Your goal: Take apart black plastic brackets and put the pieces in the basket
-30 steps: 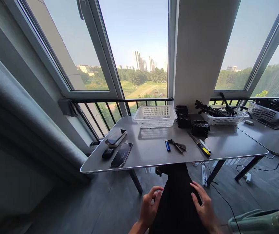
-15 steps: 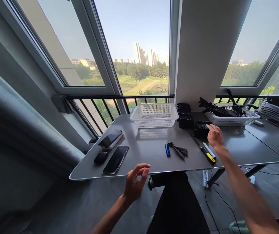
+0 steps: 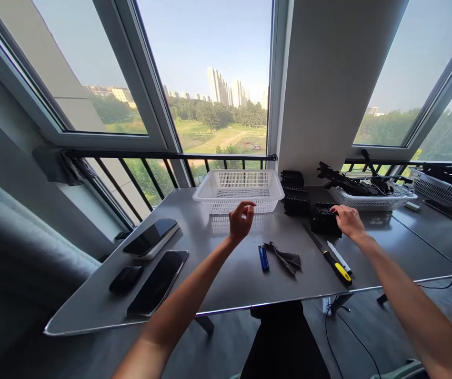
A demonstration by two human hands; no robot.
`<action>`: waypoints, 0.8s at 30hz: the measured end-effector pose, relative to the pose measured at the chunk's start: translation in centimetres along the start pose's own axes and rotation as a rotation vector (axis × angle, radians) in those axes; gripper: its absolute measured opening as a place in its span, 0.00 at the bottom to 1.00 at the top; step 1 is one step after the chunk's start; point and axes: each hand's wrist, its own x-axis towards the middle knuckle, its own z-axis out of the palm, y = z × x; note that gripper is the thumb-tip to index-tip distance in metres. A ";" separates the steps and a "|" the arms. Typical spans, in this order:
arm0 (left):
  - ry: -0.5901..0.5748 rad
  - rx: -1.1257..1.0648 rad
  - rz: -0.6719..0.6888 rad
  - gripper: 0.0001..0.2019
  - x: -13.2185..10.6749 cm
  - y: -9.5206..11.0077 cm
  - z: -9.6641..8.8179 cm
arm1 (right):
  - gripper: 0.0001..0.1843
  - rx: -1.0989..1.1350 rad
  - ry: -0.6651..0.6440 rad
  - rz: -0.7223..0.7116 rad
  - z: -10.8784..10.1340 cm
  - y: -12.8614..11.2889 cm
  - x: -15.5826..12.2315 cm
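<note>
My right hand (image 3: 349, 220) has its fingertips curled onto the near right corner of a black ribbed block (image 3: 322, 222), which rests on the table; the contact of the thumb is hard to see. Over the table, my left hand (image 3: 241, 221) hovers in front of a white slatted basket (image 3: 238, 206). Its fingers are loosely bent with a gap at the thumb, and I see nothing in them. More black ribbed blocks (image 3: 294, 199) are stacked behind, between the basket and the right hand. White strips appear to lie on the basket's floor.
Nearer me lie a blue lighter-like object (image 3: 263, 258), a dark crumpled cloth strip (image 3: 287, 259), a yellow-and-black handled tool (image 3: 338, 268) and a white pen (image 3: 339, 257). Two phones (image 3: 158, 281) and a black mouse (image 3: 126, 279) are left. Another white basket (image 3: 371, 201) holds black parts.
My left hand has risen from the table's front edge to just before the basket. My right fingers have bent down onto the black block. The view has shifted a little.
</note>
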 end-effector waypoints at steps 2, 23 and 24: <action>0.047 -0.002 -0.048 0.07 -0.1 -2.2 0.7 | 0.15 -0.009 0.049 -0.008 -0.4 -0.5 0.0; -0.329 -0.612 -0.590 0.21 -2.2 -6.4 0.1 | 0.21 0.258 0.189 -0.117 6.6 -20.8 0.7; -0.285 -0.604 -0.596 0.21 -2.1 -6.6 0.0 | 0.20 0.273 0.147 -0.042 6.1 -20.8 0.4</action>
